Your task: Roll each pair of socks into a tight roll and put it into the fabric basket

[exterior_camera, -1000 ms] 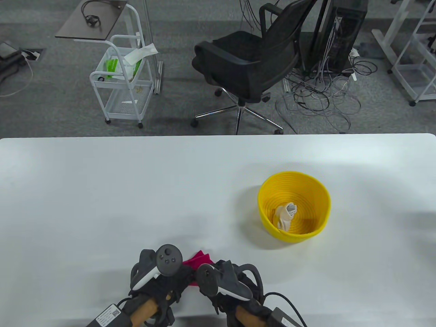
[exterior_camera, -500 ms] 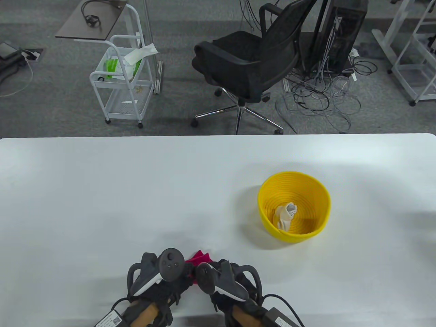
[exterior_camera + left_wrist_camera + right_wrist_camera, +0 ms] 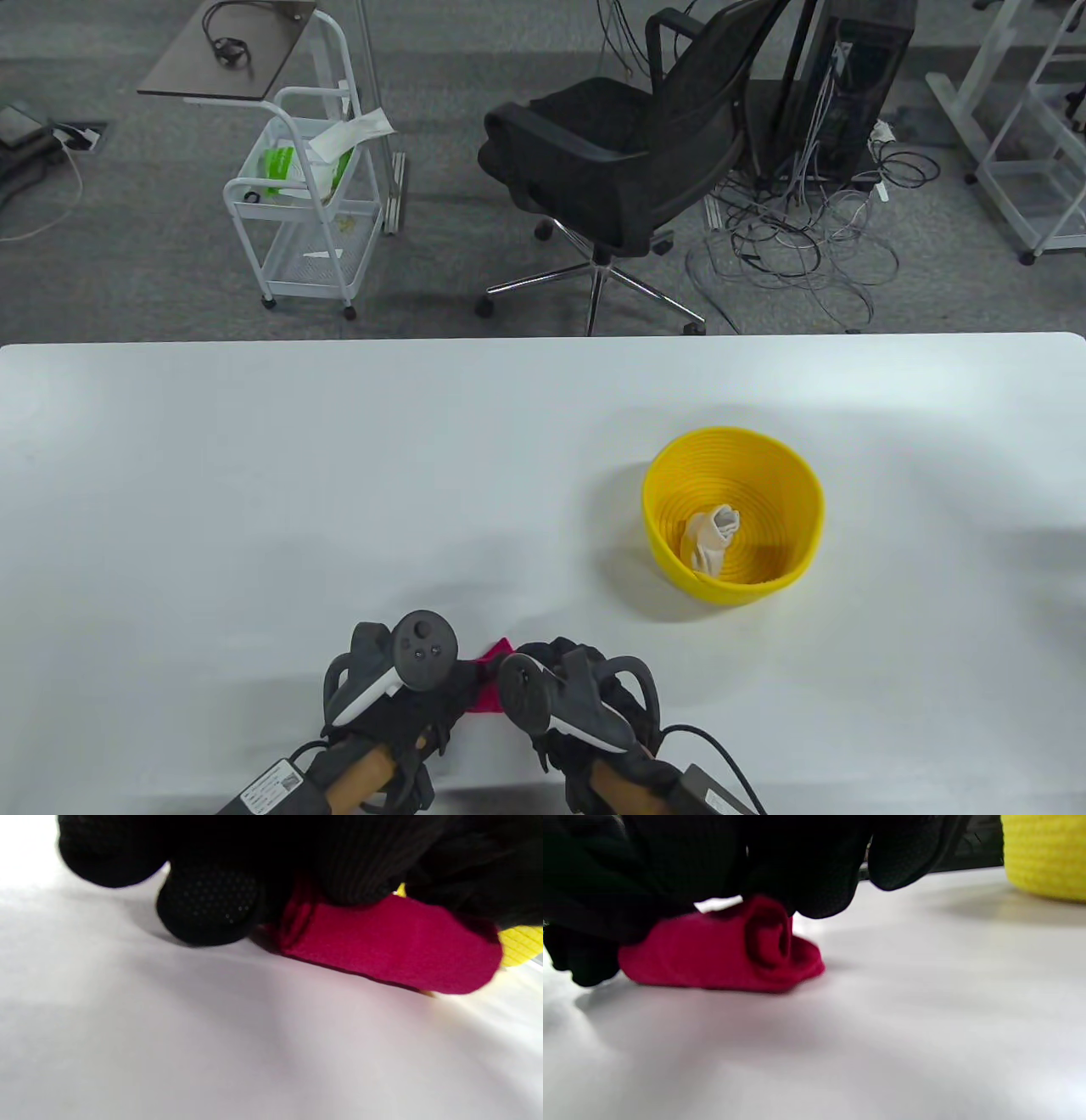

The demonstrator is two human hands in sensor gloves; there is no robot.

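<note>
Black gloves; black-and-white tracker on left grip (image 3: 399,692), right grip (image 3: 585,705); black cables.

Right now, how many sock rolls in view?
2. A cream sock roll lies inside the yellow basket; a magenta sock roll sits on the table under both hands.

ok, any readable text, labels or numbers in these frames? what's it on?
Nothing can be read.
White label on the black box at the left wrist: print and a code square, too small to read.
Label on the black box at the right wrist: too small to read.
Green packet in the white cart: no readable print.
Pink sock roll, yellow basket: no text.
</note>
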